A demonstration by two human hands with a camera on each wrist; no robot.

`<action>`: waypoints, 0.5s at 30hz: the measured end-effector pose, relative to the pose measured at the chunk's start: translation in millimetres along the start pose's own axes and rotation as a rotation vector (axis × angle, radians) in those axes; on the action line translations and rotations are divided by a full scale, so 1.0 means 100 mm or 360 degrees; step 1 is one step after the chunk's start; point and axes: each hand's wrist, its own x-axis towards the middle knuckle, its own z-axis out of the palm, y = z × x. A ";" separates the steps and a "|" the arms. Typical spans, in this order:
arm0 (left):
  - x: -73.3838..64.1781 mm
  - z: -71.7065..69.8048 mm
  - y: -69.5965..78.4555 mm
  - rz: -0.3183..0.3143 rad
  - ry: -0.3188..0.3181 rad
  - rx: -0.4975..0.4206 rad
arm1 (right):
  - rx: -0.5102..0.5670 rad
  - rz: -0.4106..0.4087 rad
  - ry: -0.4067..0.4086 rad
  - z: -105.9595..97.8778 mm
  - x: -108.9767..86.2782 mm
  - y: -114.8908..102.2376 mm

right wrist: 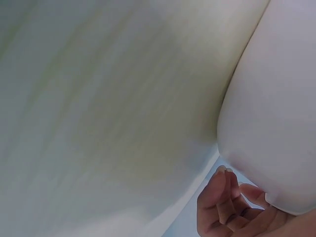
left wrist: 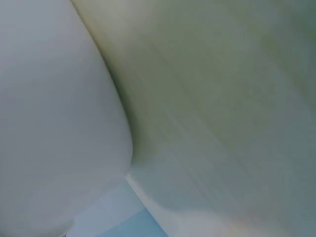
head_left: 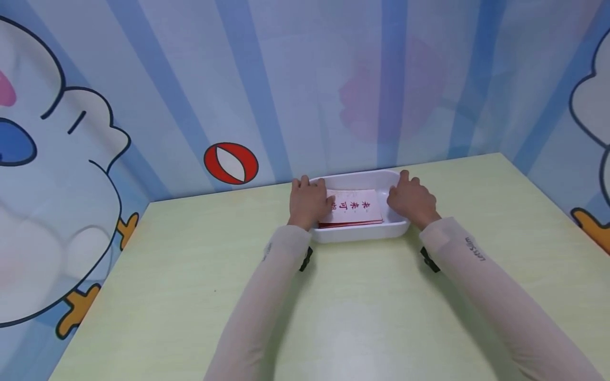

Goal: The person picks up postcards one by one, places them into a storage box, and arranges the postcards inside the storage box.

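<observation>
A white plastic tray [head_left: 362, 233] with rounded corners stands at the back of the table, close to the wall. My left hand [head_left: 308, 203] grips its left end, thumb over the rim. At the right end my right hand [head_left: 413, 202] holds the rim, with the thumb inside. In the tray lies a small stack of white cards [head_left: 353, 206] with red characters and red edges underneath; the left thumb overlaps its left side. The right wrist view shows curled right fingers [right wrist: 232, 210] beside the tray's outer wall [right wrist: 276, 108]. Only the tray's side [left wrist: 54, 118] fills the left wrist view.
The pale yellow-green table [head_left: 190, 275] reaches back to a blue striped cloth wall [head_left: 305, 95] with cartoon prints. A dark wrist strap [head_left: 306, 259] shows under the left sleeve, another [head_left: 430, 259] under the right.
</observation>
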 end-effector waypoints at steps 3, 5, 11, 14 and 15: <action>-0.02 0.00 0.01 0.0020 -0.0002 0.0065 | 0.0000 0.0006 -0.0005 0.01 0.00 0.01; -0.03 0.00 0.01 0.0025 -0.0016 0.0098 | 0.0003 0.0008 -0.0006 0.02 0.00 0.01; -0.03 -0.02 0.03 0.0015 -0.0054 0.0148 | -0.0001 0.0010 0.0000 0.03 0.01 0.01; -0.03 0.00 0.03 0.0017 -0.0059 0.0179 | -0.0001 0.0018 0.0003 0.04 0.01 0.02; -0.03 0.00 0.04 0.0019 -0.0064 0.0190 | -0.0002 0.0022 0.0000 0.04 0.02 0.02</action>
